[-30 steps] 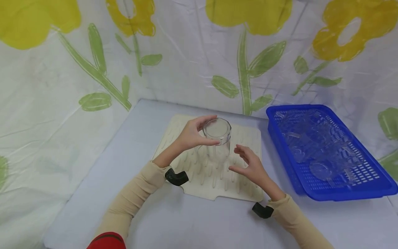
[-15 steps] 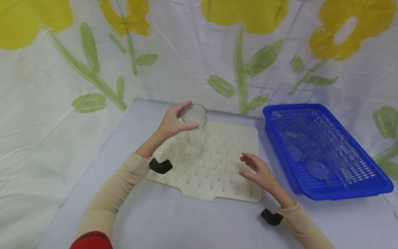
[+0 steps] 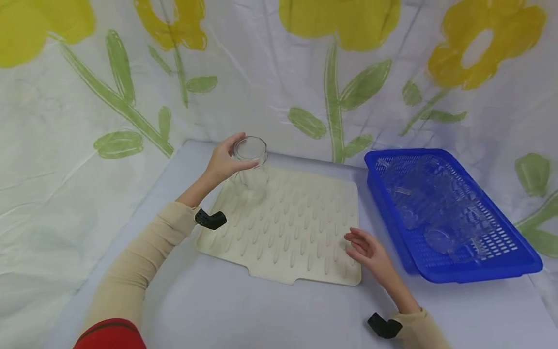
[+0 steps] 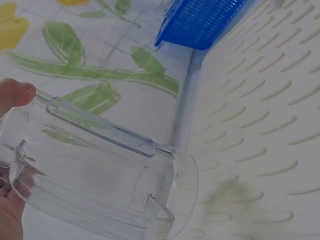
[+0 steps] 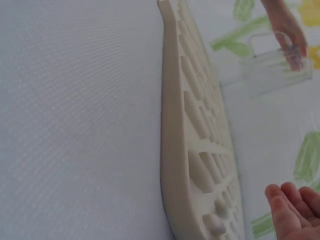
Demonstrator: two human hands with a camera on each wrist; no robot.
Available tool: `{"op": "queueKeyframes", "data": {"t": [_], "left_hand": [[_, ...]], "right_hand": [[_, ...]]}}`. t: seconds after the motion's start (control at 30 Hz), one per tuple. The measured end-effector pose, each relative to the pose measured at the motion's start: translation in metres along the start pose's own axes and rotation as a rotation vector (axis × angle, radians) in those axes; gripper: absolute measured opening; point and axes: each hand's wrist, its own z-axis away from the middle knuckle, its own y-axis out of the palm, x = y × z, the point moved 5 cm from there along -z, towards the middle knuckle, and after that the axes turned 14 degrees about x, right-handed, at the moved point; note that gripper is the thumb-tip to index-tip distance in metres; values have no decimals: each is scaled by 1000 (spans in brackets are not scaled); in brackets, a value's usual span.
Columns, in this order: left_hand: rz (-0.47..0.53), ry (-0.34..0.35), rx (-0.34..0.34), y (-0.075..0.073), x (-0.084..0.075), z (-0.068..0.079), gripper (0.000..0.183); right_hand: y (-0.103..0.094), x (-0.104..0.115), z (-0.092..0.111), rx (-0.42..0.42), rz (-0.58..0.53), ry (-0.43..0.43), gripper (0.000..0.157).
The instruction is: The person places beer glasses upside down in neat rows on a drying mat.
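Note:
A clear mug hangs over the far left corner of the cream drying mat. My left hand grips it by its upper end, thumb on the near side and fingers on the far side. In the left wrist view, the transparent mug lies across the frame, its flared end toward the mat. A side handle shows on the mug in the right wrist view. My right hand holds nothing, fingers loosely bent, above the mat's right edge near its front corner.
To the right stands a blue plastic basket with several clear pieces of drinkware in it. Behind the pale table rises a white flowered sheet. Raised oval ridges cover the mat.
My left hand has carried the mug leftward and away from me, from the mat's middle to its far left corner. The right hand has drawn back toward the mat's front right corner.

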Motion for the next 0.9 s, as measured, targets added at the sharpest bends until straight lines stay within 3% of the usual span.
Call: {"op": "queueKeyframes", "data": {"t": [0.07,0.17,0.53,0.9], "left_hand": [[20,-21,-8,-3,18,-4,75],[46,-56,-25,-6,27,-8,74],[92,-122,-110,-13,46,-20,79],[135,-167,-140,-6,65,-18,80]], "right_hand": [[2,-3,5,-16,-8,3,50],[2,-5,8,-29,-8,-12,48],[1,-4,6,-28,-21,-39,46],[4,-3,7,-26,-41,-19,47]]}}
